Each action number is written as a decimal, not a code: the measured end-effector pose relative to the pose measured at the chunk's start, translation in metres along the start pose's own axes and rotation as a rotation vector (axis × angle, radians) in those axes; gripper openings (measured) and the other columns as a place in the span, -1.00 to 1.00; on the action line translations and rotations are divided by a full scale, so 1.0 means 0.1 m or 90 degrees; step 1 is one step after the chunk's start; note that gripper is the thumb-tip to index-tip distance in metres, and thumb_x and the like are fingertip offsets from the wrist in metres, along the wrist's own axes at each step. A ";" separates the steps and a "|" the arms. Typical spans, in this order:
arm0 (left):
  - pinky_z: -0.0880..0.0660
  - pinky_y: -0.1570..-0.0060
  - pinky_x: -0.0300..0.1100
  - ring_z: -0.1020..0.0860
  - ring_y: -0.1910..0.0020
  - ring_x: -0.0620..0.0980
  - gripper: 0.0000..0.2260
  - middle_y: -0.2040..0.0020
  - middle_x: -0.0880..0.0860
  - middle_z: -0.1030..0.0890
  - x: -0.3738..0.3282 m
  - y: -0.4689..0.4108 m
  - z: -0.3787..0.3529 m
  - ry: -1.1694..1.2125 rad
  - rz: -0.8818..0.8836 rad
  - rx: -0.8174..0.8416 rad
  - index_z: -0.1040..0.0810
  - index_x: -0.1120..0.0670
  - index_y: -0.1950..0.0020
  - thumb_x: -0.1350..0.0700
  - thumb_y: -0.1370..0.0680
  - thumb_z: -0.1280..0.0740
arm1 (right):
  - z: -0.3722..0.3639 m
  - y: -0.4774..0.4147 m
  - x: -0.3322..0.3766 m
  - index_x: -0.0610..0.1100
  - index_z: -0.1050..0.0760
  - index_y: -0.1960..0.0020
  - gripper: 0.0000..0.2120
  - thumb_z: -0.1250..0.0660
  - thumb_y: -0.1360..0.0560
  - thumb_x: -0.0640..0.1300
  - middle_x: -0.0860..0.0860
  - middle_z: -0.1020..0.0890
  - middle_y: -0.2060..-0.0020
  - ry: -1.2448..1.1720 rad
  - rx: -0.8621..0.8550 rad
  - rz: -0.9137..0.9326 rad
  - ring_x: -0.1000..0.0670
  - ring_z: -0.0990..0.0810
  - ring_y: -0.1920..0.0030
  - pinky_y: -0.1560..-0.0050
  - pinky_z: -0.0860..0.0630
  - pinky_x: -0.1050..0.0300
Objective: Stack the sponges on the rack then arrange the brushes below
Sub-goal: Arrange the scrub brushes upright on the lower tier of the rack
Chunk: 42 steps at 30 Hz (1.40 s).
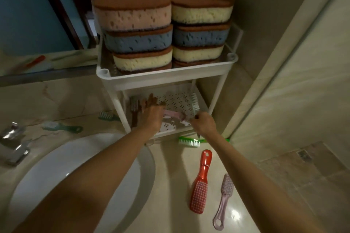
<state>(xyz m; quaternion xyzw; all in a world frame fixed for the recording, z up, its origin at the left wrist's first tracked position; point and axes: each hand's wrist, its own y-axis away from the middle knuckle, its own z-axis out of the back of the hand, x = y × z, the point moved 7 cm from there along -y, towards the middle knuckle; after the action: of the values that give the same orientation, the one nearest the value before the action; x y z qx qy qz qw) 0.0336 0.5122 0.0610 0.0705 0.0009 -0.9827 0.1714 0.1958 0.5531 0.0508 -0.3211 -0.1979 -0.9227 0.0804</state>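
Several sponges (136, 39) stand in two stacks on the top shelf of a white rack (164, 75). My left hand (151, 114) reaches into the lower shelf (178, 102), its fingers spread over a brown brush (134, 108) at the left; I cannot tell whether it touches a pink brush (173, 114) lying across the shelf beside it. My right hand (203, 124) grips the handle of a pale green brush (195, 103) that stands tilted at the shelf's right side. A bright green brush (189, 141), a red brush (201, 181) and a mauve brush (224, 200) lie on the counter.
A white sink basin (56, 166) fills the lower left, with a chrome tap (14, 143) behind it. Two teal brushes (62, 127) lie on the counter left of the rack. A mirror (37, 15) is at the upper left and a wall edge (274, 62) at the right.
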 end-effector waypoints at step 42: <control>-0.46 -0.20 0.01 -0.47 -0.24 0.19 -0.60 -0.37 0.23 -0.38 0.25 -0.38 -0.53 0.125 0.149 0.074 -0.26 0.23 -0.42 0.21 -0.59 -0.18 | -0.48 -1.10 0.42 -0.19 -0.06 -0.51 -0.56 0.07 -0.63 -0.22 -0.11 -0.05 -0.53 0.287 0.085 0.114 -0.15 -0.06 -0.51 -0.49 -0.05 -0.02</control>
<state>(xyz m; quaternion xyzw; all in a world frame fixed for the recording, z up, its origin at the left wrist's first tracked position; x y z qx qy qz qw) 0.0045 0.5406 0.0037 0.1753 -0.0479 -0.9427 0.2797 0.1058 0.6318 0.0078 -0.1172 -0.2058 -0.9451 0.2252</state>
